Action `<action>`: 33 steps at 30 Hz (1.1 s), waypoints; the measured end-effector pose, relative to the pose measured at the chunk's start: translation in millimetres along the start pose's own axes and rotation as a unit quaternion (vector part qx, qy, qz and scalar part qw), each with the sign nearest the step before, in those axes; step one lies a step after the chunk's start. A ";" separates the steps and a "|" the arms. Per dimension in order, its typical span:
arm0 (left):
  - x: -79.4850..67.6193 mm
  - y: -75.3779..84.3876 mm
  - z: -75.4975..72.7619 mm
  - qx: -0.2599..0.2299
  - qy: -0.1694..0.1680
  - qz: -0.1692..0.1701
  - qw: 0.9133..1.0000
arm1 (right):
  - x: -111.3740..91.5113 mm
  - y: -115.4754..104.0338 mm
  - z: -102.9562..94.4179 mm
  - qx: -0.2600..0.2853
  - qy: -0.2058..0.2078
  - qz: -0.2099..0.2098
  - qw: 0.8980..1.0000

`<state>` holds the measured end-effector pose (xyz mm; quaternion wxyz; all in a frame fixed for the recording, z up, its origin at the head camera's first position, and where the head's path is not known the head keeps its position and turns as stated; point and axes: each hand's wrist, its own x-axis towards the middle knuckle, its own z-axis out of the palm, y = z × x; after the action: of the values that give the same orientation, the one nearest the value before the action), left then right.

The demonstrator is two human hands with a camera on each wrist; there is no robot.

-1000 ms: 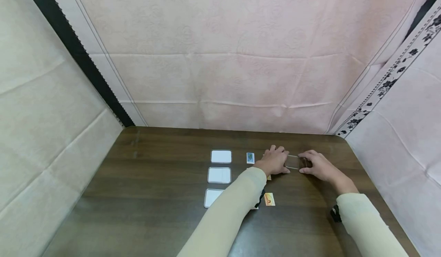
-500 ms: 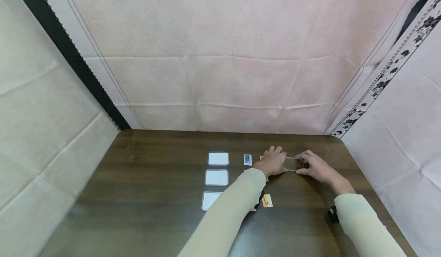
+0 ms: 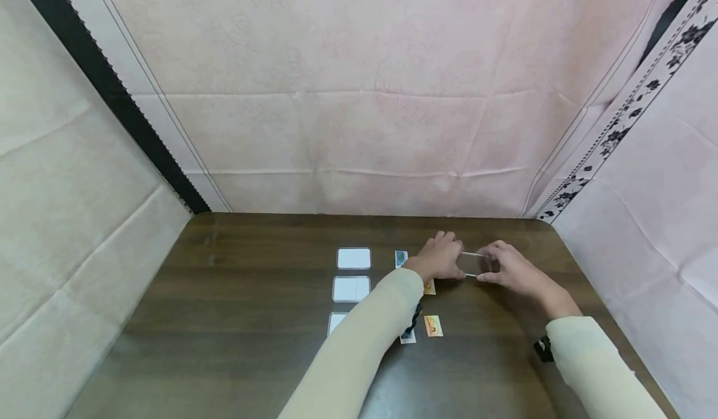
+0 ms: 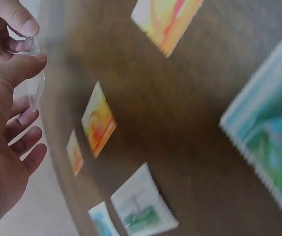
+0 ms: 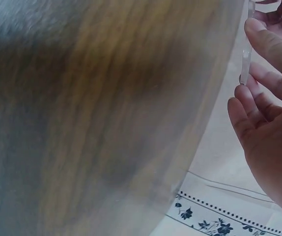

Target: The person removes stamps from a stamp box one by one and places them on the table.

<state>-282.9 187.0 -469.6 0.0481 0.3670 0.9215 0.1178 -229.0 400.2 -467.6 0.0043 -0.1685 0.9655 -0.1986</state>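
Note:
Between my hands, above the far right part of the table, is a flat, clear plastic piece (image 3: 471, 265), perhaps a case or lid. My left hand (image 3: 440, 257) pinches its left end between thumb and fingers; the plastic's edge (image 4: 36, 91) shows in the left wrist view. At the opposite end my right hand (image 3: 507, 270) grips it, and the thin edge (image 5: 245, 68) is visible in the right wrist view. Small stamp-like pictures with toothed edges lie below: an orange one (image 3: 433, 326), a second orange one (image 4: 99, 123) and a green-and-blue one (image 4: 273, 128).
Left of the stamps, three white rectangular pieces with rounded corners form a column: far (image 3: 354, 258), middle (image 3: 351, 289) and near (image 3: 336, 321), the last partly behind my left sleeve. The brown wooden table (image 3: 241, 319) meets pale cloth hangings (image 3: 359, 132) on three sides.
Both hands have risen slightly with the clear plastic between them. My left forearm has shifted a little left, showing more of a stamp near the sleeve. The head view has tilted slightly.

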 end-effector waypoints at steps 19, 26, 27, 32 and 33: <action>-45.9 -45.1 -41.7 -0.021 0.024 0.041 0.999 | 19.3 -64.9 -1.8 0.024 0.008 0.011 1.000; -73.1 -62.0 -54.8 -0.034 0.037 0.034 0.998 | 28.9 -89.9 3.1 0.034 0.005 -0.001 0.999; -76.8 -64.8 -56.2 -0.035 0.039 0.034 0.998 | 30.5 -93.4 3.7 0.035 0.005 -0.004 0.999; -94.6 -78.0 -63.2 -0.053 0.046 0.018 0.997 | 39.9 -109.8 7.9 0.045 0.003 -0.016 0.999; -97.8 -80.5 -64.3 -0.055 0.047 0.014 0.997 | 41.8 -113.6 8.8 0.050 0.001 -0.015 0.999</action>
<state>-276.7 51.4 -427.5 0.0228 0.3706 0.9096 0.1863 -231.1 285.0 -429.5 0.0082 -0.1826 0.9517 -0.2466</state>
